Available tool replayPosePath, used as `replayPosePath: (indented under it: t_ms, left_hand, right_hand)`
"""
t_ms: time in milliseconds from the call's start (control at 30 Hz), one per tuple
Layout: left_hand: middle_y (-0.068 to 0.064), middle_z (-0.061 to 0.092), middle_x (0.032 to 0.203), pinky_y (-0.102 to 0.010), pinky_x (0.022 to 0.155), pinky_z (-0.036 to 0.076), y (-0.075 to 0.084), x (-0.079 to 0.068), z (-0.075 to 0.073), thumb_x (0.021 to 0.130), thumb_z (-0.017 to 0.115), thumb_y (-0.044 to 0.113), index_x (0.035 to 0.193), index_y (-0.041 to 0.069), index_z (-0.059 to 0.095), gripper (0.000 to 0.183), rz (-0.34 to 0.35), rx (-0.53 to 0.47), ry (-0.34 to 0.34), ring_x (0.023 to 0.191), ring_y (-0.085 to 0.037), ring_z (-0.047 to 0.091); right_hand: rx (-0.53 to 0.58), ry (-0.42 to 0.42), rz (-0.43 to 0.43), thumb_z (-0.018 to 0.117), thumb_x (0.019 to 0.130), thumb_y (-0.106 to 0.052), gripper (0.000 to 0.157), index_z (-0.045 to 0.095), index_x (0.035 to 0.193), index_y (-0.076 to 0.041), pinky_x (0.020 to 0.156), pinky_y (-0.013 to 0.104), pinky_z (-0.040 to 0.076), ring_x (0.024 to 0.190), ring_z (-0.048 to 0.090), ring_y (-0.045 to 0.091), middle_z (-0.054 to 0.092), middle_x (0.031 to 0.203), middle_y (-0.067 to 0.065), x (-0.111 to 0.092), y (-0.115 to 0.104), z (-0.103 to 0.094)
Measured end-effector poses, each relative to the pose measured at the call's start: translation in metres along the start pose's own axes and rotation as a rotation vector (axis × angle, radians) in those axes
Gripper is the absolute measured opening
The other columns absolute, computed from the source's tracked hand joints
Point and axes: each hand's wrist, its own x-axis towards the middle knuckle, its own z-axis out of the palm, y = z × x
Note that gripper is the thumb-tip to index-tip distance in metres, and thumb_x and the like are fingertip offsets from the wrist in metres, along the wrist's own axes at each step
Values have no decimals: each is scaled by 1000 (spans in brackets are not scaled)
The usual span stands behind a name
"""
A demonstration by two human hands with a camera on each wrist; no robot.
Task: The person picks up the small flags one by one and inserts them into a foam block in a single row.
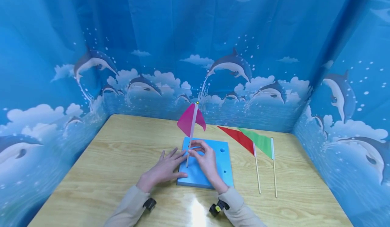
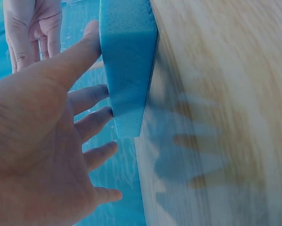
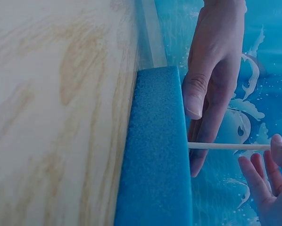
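Note:
A flag (image 1: 186, 121) with a magenta cloth stands nearly upright, leaning slightly. The lower end of its pale wooden stick (image 3: 226, 146) meets the top of a thick blue foam block (image 1: 202, 179). My right hand (image 1: 207, 157) pinches that stick between thumb and fingers, a little above the block. With fingers spread and straight, my left hand (image 1: 167, 167) rests at the block's left side; its thumb and fingertips touch the foam (image 2: 127, 70) in the left wrist view. Two holes show in the block's right half.
Right of the block, a red flag (image 1: 239, 139) and a green flag (image 1: 262, 143) lie side by side on the wooden table (image 1: 122, 152), sticks towards me. A blue dolphin-print curtain (image 1: 170, 34) encloses the back and sides.

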Motion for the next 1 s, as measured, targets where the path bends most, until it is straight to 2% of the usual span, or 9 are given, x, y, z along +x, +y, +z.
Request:
replayPosePath:
  t_ms: [133, 333, 500, 567, 700, 833, 1000]
  left_hand:
    - [-10, 35, 163, -75, 116, 6, 0, 0, 0, 92, 69, 52, 154, 14, 45, 76, -9, 0, -4, 153, -43, 17]
    - [-9, 34, 164, -74, 117, 5, 0, 0, 1, 92, 69, 51, 153, 13, 46, 75, -9, -14, 0, 153, -43, 16]
    - [-10, 32, 164, -73, 117, 3, 1, -2, 0, 94, 69, 48, 153, 13, 45, 73, 0, -31, 1, 154, -42, 15]
    - [-10, 32, 164, -74, 117, 3, 1, -2, 0, 94, 69, 47, 154, 12, 45, 73, 4, -36, 2, 154, -42, 14]
    - [-11, 32, 164, -75, 116, 4, 2, -3, -1, 94, 69, 47, 154, 12, 45, 73, 11, -36, 4, 154, -43, 15]
    - [-12, 32, 164, -74, 117, 4, 3, -4, -2, 94, 69, 46, 154, 12, 44, 73, 11, -38, 1, 154, -43, 14]
    - [-11, 32, 164, -74, 117, 4, 4, -4, -3, 95, 69, 46, 154, 12, 45, 73, 9, -43, -4, 154, -43, 15]
  right_hand:
    - [41, 15, 1, 72, 93, -2, 28, 68, 120, 1, 78, 29, 62, 95, 71, 38, 72, 110, 21, 2, 16, -7]
    - [47, 56, 17, 70, 94, -3, 29, 66, 123, 1, 80, 31, 62, 95, 70, 39, 70, 111, 24, 3, 19, -35]
    - [47, 140, 71, 70, 95, -4, 32, 65, 126, 1, 81, 32, 62, 88, 71, 21, 68, 115, 27, 5, 15, -69]
    - [43, 171, 57, 70, 94, -3, 32, 64, 125, 2, 80, 31, 62, 85, 70, 12, 67, 116, 28, 5, 14, -85]
    - [39, 236, 34, 68, 95, 0, 31, 62, 126, 6, 80, 29, 62, 84, 69, 9, 66, 117, 29, 5, 18, -117]
    - [17, 298, 86, 65, 98, -1, 33, 60, 129, 6, 80, 26, 61, 86, 70, 7, 67, 117, 21, 5, 26, -149]
    - [-28, 335, 162, 63, 99, 0, 34, 56, 131, 10, 78, 26, 61, 83, 69, 2, 67, 109, 9, 0, 35, -181]
